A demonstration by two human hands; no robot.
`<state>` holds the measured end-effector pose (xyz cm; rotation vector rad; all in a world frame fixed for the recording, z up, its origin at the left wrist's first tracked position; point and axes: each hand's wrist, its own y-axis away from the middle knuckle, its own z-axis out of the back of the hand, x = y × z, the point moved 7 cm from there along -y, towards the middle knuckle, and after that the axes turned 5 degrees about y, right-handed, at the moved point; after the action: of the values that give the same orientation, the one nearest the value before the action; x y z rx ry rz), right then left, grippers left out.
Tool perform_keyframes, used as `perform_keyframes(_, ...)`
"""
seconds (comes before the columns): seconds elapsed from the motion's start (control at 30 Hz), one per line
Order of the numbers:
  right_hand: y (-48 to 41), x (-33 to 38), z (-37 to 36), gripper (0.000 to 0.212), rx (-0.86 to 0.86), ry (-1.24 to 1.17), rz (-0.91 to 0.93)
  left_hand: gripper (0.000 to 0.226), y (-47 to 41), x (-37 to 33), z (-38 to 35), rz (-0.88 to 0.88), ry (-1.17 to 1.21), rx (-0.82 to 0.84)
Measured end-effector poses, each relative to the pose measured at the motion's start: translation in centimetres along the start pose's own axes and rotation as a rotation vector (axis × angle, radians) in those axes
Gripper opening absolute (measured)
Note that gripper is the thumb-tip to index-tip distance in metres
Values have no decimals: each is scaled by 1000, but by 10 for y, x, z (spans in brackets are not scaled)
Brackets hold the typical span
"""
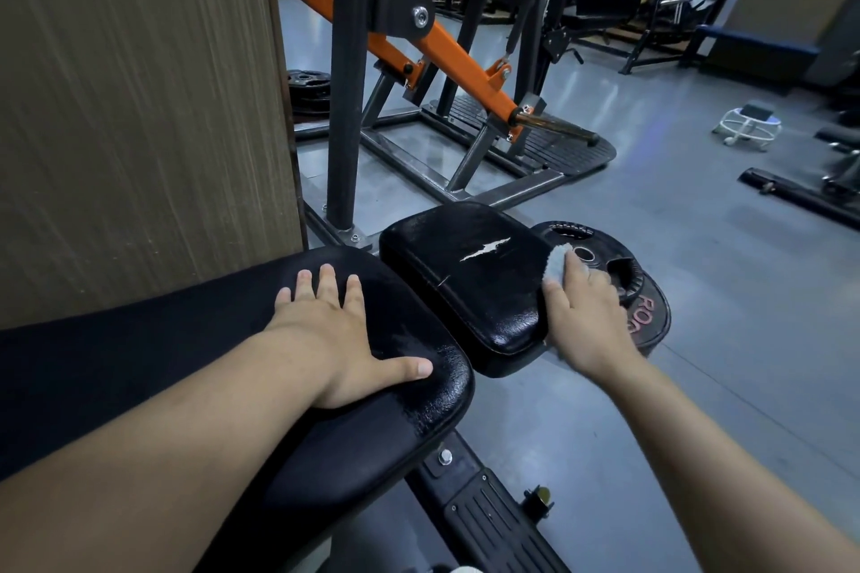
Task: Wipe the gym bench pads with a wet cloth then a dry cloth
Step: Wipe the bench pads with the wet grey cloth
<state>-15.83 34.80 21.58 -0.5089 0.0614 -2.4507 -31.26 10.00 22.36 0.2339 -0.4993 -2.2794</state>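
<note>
Red letters reading "ROG", partly covered, are being shown on the weight plate [649,316] lying on the grey floor [698,270] just right of the seat pad [465,275]. A pale cloth [556,265] is being grasped by the right hand [586,316] against that torn pad's right edge. The left hand [335,335] is being rested flat, released, on the back pad [419,395] just left of it
</note>
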Motion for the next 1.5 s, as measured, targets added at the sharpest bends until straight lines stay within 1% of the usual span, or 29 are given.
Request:
perform_keyframes(0.1,26,3,-3,65,-131,-74,-16,135,0,-1,1,0,-4,-3)
perform_keyframes(0.17,42,11,-7,68,-174,-77,30,135,1,-2,2,-1,-4,-11)
perform_keyframes(0.3,75,41,-17,62,-204,-14,323,135,1,-3,1,1,-13,-12)
perform_keyframes(0.37,78,43,-14,59,-181,5,424,135,2,-2,0,6,-9,-8)
perform_keyframes(0.43,75,36,-8,60,-88,28,568,136,2,-2,-1,10,-2,0)
perform_keyframes(0.5,70,22,1,63,-1,175,741,135,2,-3,-1,11,-1,3)
perform_keyframes(0.57,57,5,9,66,16,391,828,135,3,-4,0,12,-4,3)
perform_keyframes(0.63,38,-7,12,68,24,520,829,134,3,-3,0,15,-8,3)
perform_keyframes(0.73,17,-15,14,73,45,568,820,135,2,-3,0,14,-13,4)
perform_keyframes(0.9,13,-7,12,75,11,528,896,134,2,-5,1,16,-18,5)
perform_keyframes(1.07,23,14,4,75,77,470,978,133,1,-4,0,25,-26,12)
perform_keyframes(1.2,41,25,4,73,104,489,970,133,2,-5,0,22,-19,12)
perform_keyframes(1.27,54,36,2,69,110,476,990,133,2,-5,0,22,-23,10)
perform_keyframes(1.37,66,71,-12,62,99,484,1038,134,1,-5,1,28,-21,-1)
perform_keyframes(1.43,64,95,-22,67,116,513,1027,134,2,-5,2,28,-15,-5)
perform_keyframes(1.5,55,111,-26,76,205,515,978,133,2,-7,1,26,-8,-6)
